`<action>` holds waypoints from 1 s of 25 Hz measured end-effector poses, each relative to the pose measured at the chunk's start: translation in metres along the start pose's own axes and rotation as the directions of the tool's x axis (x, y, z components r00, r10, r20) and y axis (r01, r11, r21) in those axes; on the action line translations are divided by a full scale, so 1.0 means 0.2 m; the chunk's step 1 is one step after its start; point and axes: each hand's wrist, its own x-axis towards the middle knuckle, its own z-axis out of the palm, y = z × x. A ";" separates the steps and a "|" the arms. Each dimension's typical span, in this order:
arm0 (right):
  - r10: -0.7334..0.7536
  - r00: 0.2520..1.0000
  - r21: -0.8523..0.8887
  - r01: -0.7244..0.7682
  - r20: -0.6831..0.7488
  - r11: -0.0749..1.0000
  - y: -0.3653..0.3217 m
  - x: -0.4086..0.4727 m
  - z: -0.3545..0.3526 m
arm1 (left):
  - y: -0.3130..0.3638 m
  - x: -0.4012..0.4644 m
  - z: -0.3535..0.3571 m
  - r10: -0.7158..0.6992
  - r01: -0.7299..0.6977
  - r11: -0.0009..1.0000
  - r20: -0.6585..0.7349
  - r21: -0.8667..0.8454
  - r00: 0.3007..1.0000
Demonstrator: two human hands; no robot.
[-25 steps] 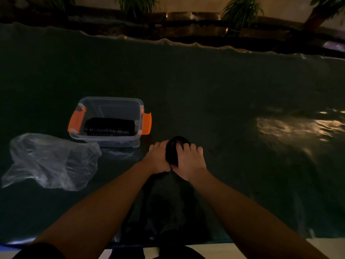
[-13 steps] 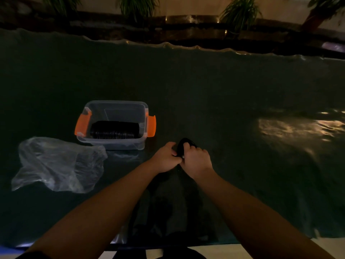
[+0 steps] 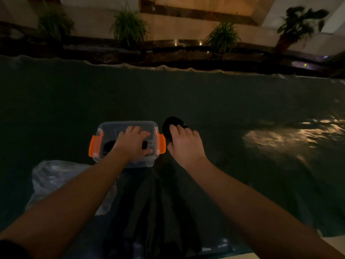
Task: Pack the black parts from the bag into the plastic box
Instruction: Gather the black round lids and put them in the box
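- Two bare forearms are seen reaching forward from the near edge over a dark, glossy table cover [image 3: 224,101].
- A crumpled clear plastic bag [image 3: 56,180] is seen lying on the cover near the left forearm, partly hidden beneath it; whether anything is inside cannot be told.
- The left hand [image 3: 133,143] is lowered into the open plastic box [image 3: 104,128], fingers spread and pressed down on the black parts [image 3: 108,146] stacked inside; no closed grasp is shown.
- The clear box is set just beyond the bag, with an orange latch [image 3: 94,145] on its left end and another [image 3: 161,143] on its right end.
- The right hand [image 3: 183,143] is held just right of the box, its fingers curled over a stack of black round parts [image 3: 170,126], which is gripped between fingers and thumb.
- That held stack is located beside the right latch, outside the box and tilted.
- A bright reflection [image 3: 280,135] is seen on the cover far to the right.
- Potted plants [image 3: 128,27] are lined along a ledge beyond the table's far edge.
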 end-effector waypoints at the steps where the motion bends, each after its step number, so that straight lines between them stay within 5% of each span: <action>1: -0.019 1.000 -0.016 0.019 0.000 1.000 -0.04 0.01 -0.01 | -0.02 0.04 0.02 0.009 -0.009 1.000 0.083 0.004 0.996; 9: 0.005 0.997 0.028 -0.007 0.083 1.000 -0.39 0.11 0.06 | -0.08 0.17 0.08 0.040 -0.035 0.999 0.258 -0.021 0.965; 11: 0.103 0.989 0.222 -0.123 0.101 0.967 -0.47 0.13 0.10 | -0.11 0.15 0.05 0.019 -0.017 1.000 0.280 -0.011 0.960; 15: 0.383 0.884 0.494 -0.467 0.267 0.733 -0.60 0.22 0.15 | -0.20 0.11 0.05 0.010 0.018 0.992 0.220 -0.128 0.975; 20: 0.526 0.755 0.488 -0.655 0.391 0.577 -0.64 0.37 0.21 | -0.26 0.10 0.11 0.004 0.030 0.982 0.177 -0.187 0.984; 25: 0.501 0.700 0.353 -0.700 0.509 0.621 -0.67 0.43 0.30 | -0.33 0.09 0.17 0.005 0.031 0.937 0.102 -0.348 0.995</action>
